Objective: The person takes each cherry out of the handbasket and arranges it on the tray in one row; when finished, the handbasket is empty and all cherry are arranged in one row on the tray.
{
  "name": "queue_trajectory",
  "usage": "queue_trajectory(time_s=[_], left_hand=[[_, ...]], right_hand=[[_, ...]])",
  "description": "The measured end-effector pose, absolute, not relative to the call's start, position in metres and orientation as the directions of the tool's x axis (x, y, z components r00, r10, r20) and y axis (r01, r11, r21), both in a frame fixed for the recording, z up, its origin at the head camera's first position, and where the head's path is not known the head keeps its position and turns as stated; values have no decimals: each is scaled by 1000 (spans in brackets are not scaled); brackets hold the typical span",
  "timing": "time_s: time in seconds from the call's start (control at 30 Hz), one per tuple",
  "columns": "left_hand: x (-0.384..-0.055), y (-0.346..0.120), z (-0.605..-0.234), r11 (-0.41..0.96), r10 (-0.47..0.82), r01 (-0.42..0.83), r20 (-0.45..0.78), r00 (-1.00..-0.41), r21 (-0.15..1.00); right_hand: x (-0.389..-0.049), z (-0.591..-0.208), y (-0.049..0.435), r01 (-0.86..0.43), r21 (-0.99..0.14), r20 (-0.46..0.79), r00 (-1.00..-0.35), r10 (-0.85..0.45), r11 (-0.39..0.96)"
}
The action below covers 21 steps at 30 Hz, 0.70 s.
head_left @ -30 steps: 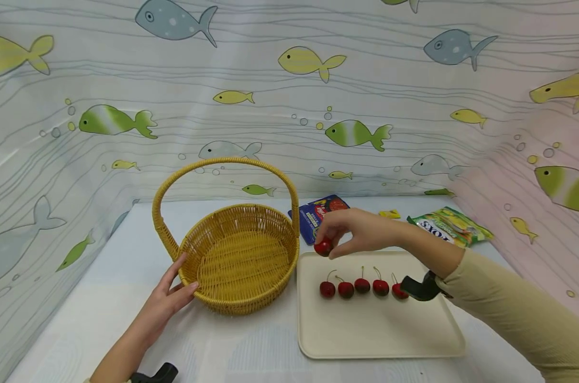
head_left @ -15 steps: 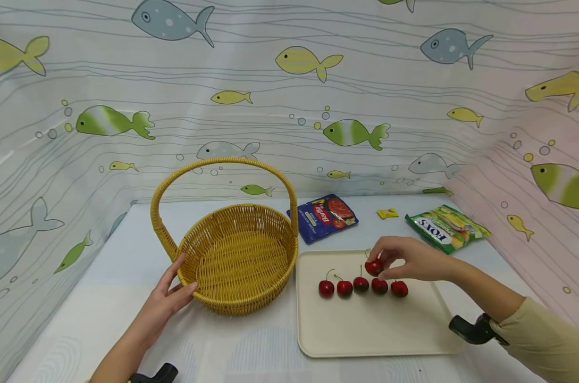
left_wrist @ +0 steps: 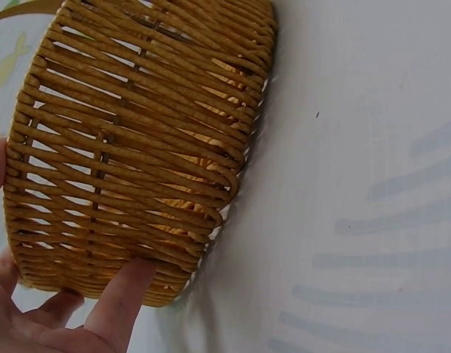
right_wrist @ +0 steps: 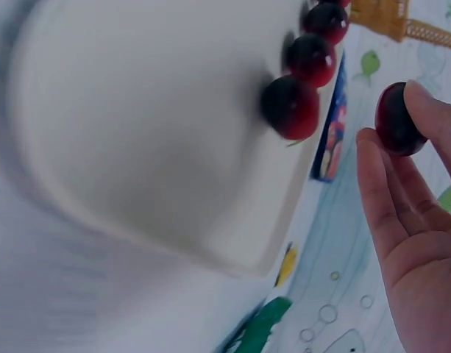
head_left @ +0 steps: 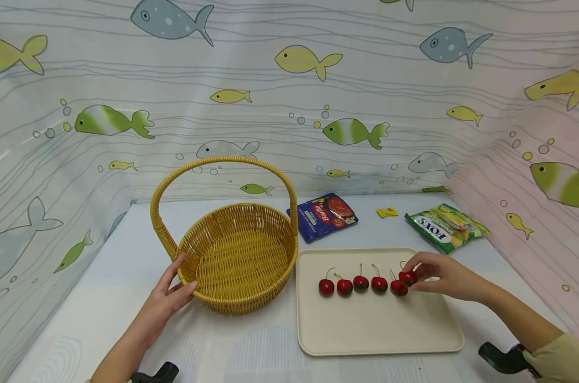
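Note:
My right hand point(head_left: 444, 277) pinches a dark red cherry point(head_left: 407, 277) by its sides between thumb and fingertips, over the right part of the cream tray point(head_left: 380, 330). Just left of it, several stemmed cherries point(head_left: 344, 288) lie in a row on the tray; the held one overlaps the row's rightmost cherry point(head_left: 398, 288) in the head view. In the right wrist view the held cherry point(right_wrist: 399, 121) shows above the palm. My left hand point(head_left: 157, 308) touches the left side of the yellow wicker basket point(head_left: 241, 306), fingers spread along its rim and wall. The basket's inside is bare.
Behind the tray lie a blue Barilla pouch point(head_left: 324, 217), a small yellow packet point(head_left: 387, 212) and a green Fox's bag point(head_left: 446, 227). The basket's tall handle point(head_left: 224, 159) arches up at the tray's left. Fish-printed cloth walls enclose the white table.
My right hand has carried the cherry rightward and down, from near the tray's back left to the right end of the row. My left hand and the basket have stayed put.

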<state>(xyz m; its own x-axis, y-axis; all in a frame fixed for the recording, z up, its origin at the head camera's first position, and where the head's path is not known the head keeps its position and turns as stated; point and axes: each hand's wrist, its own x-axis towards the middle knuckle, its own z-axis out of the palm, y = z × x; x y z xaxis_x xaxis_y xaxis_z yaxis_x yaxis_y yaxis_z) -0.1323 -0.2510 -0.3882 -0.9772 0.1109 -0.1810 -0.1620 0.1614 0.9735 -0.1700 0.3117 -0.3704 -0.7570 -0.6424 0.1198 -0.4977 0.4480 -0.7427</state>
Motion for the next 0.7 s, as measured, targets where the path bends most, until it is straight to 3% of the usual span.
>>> queue_trajectory(time_s=[0.33, 0.7], left_hand=[[-132, -251, -387, 162, 110, -155, -174, -979, 975], [-131, -250, -387, 163, 104, -155, -173, -979, 974]], right_hand=[[-169, -384, 331, -445, -712, 60, -809, -584, 543], [-175, -394, 335, -432, -681, 5, -810, -587, 591]])
